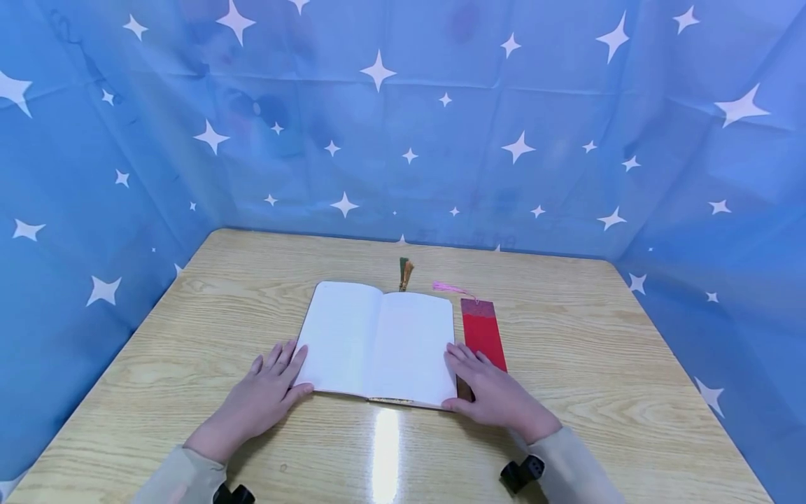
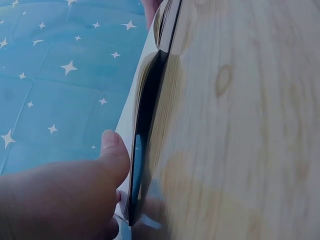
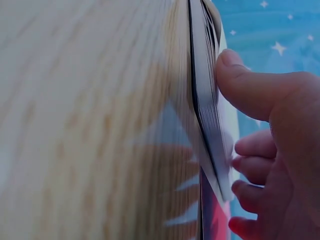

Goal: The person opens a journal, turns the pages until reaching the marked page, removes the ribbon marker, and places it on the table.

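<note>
An open notebook with blank white pages lies flat on the table. At its left edge rests my left hand, fingers extended over the margin and thumb near the lower corner. My right hand touches the opposite edge; in the right wrist view its thumb lies along the page side. Partly under the right hand is a red bookmark with a pink tassel. Green and brown tassels stick out beyond the notebook's top edge; whatever they hang from is hidden.
The wooden table stretches out on both sides of the notebook. A blue curtain with white stars hangs behind it and along its sides. Light glares off the tabletop below the notebook.
</note>
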The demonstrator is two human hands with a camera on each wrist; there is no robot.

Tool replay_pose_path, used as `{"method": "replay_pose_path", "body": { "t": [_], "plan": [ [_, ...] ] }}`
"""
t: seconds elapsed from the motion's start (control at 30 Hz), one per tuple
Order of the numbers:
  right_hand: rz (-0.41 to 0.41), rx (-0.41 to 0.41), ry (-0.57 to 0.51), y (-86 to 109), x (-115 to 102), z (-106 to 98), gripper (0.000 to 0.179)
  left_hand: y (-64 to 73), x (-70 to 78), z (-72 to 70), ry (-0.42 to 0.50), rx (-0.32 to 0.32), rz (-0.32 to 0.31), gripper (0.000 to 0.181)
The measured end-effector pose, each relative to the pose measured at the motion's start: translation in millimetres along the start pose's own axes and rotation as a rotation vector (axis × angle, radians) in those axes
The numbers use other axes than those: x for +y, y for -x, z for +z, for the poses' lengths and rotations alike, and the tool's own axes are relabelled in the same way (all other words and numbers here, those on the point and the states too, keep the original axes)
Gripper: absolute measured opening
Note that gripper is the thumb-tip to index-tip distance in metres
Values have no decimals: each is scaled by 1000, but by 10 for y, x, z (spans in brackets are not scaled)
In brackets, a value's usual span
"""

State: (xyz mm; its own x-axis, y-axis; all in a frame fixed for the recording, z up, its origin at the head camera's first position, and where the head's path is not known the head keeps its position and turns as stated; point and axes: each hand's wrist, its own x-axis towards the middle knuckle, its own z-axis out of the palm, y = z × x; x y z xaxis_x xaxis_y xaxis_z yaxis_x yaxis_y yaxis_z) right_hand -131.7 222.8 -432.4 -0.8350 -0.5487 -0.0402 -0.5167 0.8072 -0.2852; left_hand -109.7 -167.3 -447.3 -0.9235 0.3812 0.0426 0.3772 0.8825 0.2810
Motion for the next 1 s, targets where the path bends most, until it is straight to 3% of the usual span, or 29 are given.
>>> {"method": "replay_pose_path", "body": {
  "t": [0.4,0.67,1.0],
  "plan": [
    [13,-18,-43,20,53,6,91,-9,-32,55,21,-13,-15,71],
    [65,-28,-98,3,25,3,89,-9,-30,66,29,-8,-14,72],
    [80,45,-85,-19,-16,4,78,-4,-6,31,39,-32,-29,73]
  ]
}}
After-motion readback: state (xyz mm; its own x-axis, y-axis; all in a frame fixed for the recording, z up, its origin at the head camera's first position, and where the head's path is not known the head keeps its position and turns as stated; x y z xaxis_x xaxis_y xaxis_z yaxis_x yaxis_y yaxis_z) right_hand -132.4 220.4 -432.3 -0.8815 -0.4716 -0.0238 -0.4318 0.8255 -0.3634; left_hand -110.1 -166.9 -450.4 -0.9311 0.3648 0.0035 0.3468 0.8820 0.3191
